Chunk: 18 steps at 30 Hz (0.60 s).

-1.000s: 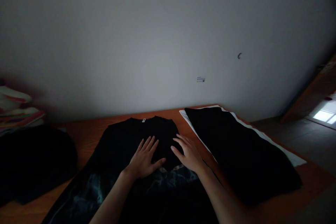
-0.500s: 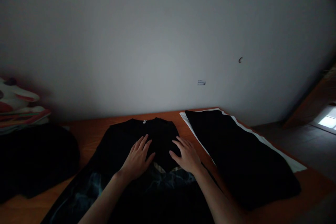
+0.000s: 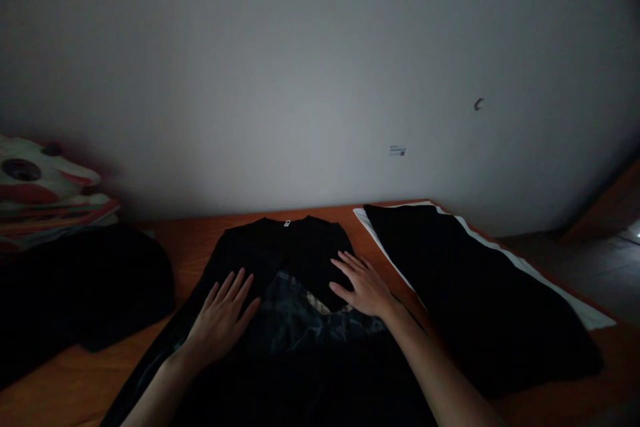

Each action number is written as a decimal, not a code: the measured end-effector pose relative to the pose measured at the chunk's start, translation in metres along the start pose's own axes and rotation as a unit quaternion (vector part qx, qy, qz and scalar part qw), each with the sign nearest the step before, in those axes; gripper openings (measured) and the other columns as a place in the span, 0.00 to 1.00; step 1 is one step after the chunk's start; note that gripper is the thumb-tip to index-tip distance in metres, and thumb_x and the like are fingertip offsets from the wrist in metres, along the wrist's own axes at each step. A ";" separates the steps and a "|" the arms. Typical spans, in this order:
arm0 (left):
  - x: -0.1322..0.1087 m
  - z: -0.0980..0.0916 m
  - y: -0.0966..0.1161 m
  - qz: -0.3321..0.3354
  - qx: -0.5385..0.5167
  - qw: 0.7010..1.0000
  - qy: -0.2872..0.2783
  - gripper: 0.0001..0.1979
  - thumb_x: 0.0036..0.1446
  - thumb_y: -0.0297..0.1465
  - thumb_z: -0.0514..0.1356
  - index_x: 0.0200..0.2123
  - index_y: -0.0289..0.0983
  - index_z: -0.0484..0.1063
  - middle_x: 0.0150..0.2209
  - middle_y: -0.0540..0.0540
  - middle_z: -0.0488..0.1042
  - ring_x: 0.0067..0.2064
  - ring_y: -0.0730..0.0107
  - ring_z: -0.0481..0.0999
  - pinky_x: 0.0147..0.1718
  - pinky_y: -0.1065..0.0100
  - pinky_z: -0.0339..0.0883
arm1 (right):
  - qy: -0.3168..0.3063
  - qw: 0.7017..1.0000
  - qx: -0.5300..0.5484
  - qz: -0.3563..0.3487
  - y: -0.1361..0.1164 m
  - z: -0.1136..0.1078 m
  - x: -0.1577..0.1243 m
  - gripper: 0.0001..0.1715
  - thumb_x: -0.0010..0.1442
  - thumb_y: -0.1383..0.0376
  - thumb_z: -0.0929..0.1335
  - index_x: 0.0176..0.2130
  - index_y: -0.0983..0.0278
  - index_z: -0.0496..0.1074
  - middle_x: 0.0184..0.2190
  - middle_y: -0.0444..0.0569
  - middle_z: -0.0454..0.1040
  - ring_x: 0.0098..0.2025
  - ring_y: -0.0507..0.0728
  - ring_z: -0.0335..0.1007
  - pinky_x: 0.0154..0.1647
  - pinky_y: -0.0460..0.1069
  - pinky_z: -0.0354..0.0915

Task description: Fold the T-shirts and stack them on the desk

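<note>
A black shirt (image 3: 320, 250) with a small white neck label lies spread on the wooden surface, its collar toward the wall. Part of it shows a smoky blue-grey pattern (image 3: 290, 320). My left hand (image 3: 223, 313) rests flat on the shirt's left side, fingers stretched and holding nothing. On the right side, my right hand (image 3: 363, 285) touches the cloth with its fingers spread. A light strip of trim or print shows between the hands. The shirt's lower part is too dark to make out.
To the right, a dark cloth (image 3: 465, 280) lies over a white one (image 3: 575, 303). At left are another dark garment (image 3: 115, 280) and a stuffed toy (image 3: 45, 173) on a striped pile. The wooden surface (image 3: 190, 240) meets a grey wall (image 3: 280, 93).
My left hand has moved left and toward me across the shirt, exposing more of the patterned part. My right hand stays on the right side. The view has turned slightly left.
</note>
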<state>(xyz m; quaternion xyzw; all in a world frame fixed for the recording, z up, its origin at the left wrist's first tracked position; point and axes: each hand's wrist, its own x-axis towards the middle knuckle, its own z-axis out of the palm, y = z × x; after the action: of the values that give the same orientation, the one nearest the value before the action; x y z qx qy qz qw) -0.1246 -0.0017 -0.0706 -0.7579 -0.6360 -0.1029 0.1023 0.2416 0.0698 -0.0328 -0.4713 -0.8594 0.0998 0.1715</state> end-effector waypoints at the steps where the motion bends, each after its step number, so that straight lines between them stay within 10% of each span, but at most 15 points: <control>1: 0.005 -0.001 0.002 0.000 -0.005 1.000 -0.003 0.31 0.67 0.47 0.47 0.67 0.40 0.61 0.70 0.41 0.57 0.71 0.48 0.55 0.65 0.42 0.55 | 0.000 1.000 -0.002 0.002 0.003 0.000 0.003 0.36 0.67 0.44 0.62 0.68 0.56 0.60 0.71 0.52 0.55 0.73 0.61 0.47 0.71 0.64 0.45; 12: 0.025 -0.032 0.008 -0.052 -0.189 0.980 0.020 0.25 0.65 0.48 0.50 0.52 0.39 0.77 0.59 0.40 0.75 0.63 0.54 0.70 0.64 0.46 0.59 | 0.039 0.999 0.014 -0.010 0.015 -0.001 0.019 0.33 0.66 0.48 0.65 0.63 0.60 0.67 0.67 0.54 0.63 0.70 0.62 0.54 0.70 0.62 0.49; 18: -0.007 -0.076 0.006 0.002 -0.240 0.971 -0.008 0.20 0.63 0.47 0.54 0.44 0.43 0.79 0.54 0.43 0.79 0.54 0.58 0.79 0.55 0.56 0.73 | 0.105 0.994 0.024 -0.012 0.017 0.002 0.015 0.27 0.63 0.52 0.67 0.56 0.63 0.73 0.61 0.56 0.71 0.64 0.63 0.65 0.66 0.60 0.58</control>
<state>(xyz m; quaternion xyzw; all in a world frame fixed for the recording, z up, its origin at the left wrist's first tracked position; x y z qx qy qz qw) -0.1221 -0.0309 0.0000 -0.7625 -0.5918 -0.2462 -0.0880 0.2463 0.0909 -0.0374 -0.4647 -0.8394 0.0680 0.2736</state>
